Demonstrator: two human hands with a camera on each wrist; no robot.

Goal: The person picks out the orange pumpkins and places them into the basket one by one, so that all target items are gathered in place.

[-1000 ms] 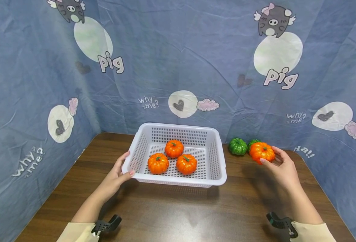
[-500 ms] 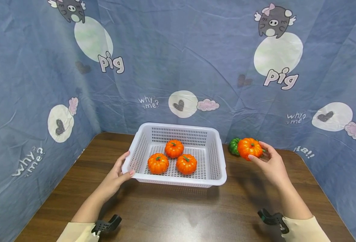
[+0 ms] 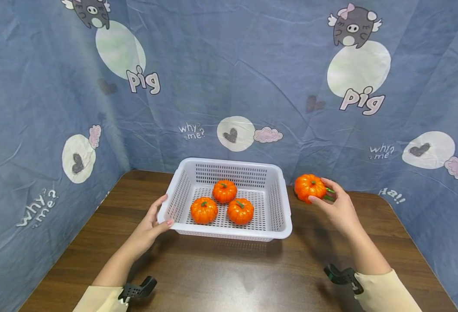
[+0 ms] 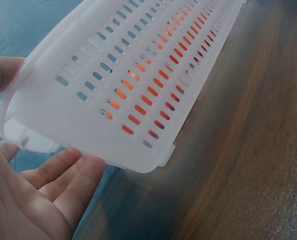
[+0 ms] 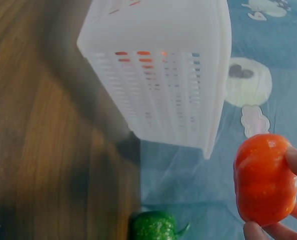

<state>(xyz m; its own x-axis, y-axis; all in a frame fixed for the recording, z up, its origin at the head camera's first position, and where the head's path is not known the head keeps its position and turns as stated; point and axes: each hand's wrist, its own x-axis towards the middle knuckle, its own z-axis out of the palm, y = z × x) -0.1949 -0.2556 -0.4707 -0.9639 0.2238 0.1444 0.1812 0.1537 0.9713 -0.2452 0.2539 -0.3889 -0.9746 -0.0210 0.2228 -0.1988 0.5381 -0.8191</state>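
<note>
My left hand (image 3: 147, 229) grips the left end of a white plastic basket (image 3: 229, 231), thumb near its front corner. In the left wrist view, its fingers (image 4: 81, 182) lie against the basket's outer wall. Three orange toy pumpkins with green stems sit inside: one at the back (image 3: 224, 191), one at front left (image 3: 204, 210), one at front right (image 3: 240, 211). Right of the basket, my right hand (image 3: 340, 210) pinches another orange pumpkin (image 3: 309, 187) between thumb and fingers, held up off the table. A green pumpkin (image 5: 153, 226) shows below it in the right wrist view, mostly hidden in the head view.
The brown wooden table (image 3: 229, 273) carries the basket. A blue printed cloth (image 3: 237, 78) hangs behind the table and along its sides. Green stems (image 3: 329, 195) show between the held pumpkin and my right hand. A black strap (image 3: 343, 277) sits on each wrist.
My right hand has moved left toward the basket with the orange pumpkin, which now covers the green pumpkin seen earlier beside the basket. My left hand and the basket have stayed put.
</note>
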